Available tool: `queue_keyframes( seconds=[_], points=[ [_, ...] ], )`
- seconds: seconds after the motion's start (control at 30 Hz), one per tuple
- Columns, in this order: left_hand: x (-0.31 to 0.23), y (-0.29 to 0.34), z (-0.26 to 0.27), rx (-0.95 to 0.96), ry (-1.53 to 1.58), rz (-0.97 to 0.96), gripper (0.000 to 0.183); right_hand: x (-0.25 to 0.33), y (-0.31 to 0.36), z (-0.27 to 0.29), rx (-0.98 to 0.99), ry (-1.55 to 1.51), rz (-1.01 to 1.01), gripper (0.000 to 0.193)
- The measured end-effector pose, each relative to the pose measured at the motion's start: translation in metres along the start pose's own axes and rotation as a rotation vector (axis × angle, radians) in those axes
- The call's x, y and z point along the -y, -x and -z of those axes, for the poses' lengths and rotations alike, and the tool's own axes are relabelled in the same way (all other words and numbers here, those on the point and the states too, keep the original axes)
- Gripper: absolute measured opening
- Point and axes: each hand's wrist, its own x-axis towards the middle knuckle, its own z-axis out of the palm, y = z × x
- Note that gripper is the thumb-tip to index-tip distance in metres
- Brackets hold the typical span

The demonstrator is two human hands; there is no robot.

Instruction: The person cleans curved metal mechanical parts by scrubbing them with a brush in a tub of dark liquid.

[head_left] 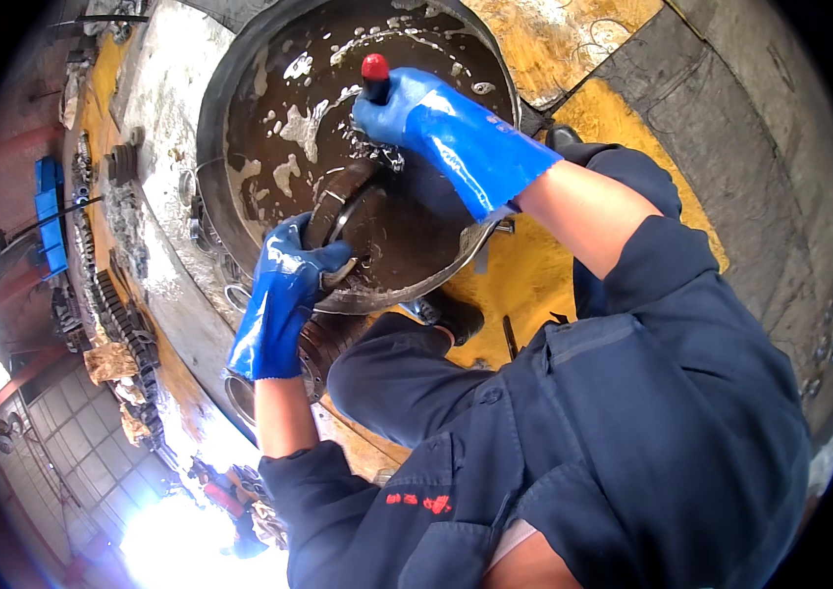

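Note:
A round dark basin holds murky brown liquid with patches of foam. My left hand, in a blue rubber glove, grips a dark, wet, curved metal ring at the basin's near left side. Part of the ring dips into the liquid, so its full shape is hidden. Above the basin's middle, my right hand, gloved in blue too, is closed around a black-handled tool with a red end. Its working end, just beyond the ring, is wet and mostly covered by the hand; its kind is unclear.
Beneath the basin's near left edge stand round metal parts. Chain-like metal parts lie along the left. A blue object stands farther left. Yellow and grey plates cover the floor at right. Bright glare fills the lower left.

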Motion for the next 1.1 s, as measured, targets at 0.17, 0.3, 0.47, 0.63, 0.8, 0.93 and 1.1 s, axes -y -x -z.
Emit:
queue_keyframes(
  seconds=[0.17, 0.3, 0.47, 0.63, 0.8, 0.93, 1.1],
  points=[
    [-0.023, -0.02, 0.008, 0.188, -0.737, -0.244, 0.045, -0.003, -0.006, -0.008, -0.008, 0.062, 0.02, 0.04],
    [-0.02, -0.034, 0.021, 0.369, -1.344, -0.701, 0.03, 0.017, 0.003, -0.011, 0.114, 0.107, -0.026, 0.039],
    [-0.003, -0.055, 0.021, 0.486, -1.598, -0.822, 0.02, 0.022, 0.005, -0.004, 0.133, 0.11, -0.057, 0.039],
    [0.015, -0.066, 0.017, 0.448, -1.494, -0.766, 0.026, 0.018, 0.015, -0.003, 0.131, 0.118, -0.037, 0.039],
    [0.031, -0.056, 0.028, 0.415, -1.773, -1.092, 0.009, -0.004, 0.016, -0.024, 0.177, 0.076, 0.02, 0.037],
    [-0.001, -0.026, 0.016, -0.095, -1.514, -1.25, 0.041, -0.032, 0.016, -0.035, 0.167, 0.042, 0.034, 0.035],
    [0.073, -0.009, 0.023, -0.69, -0.959, -0.776, 0.098, -0.021, 0.02, -0.04, 0.237, -0.111, 0.054, 0.039]
  ],
)
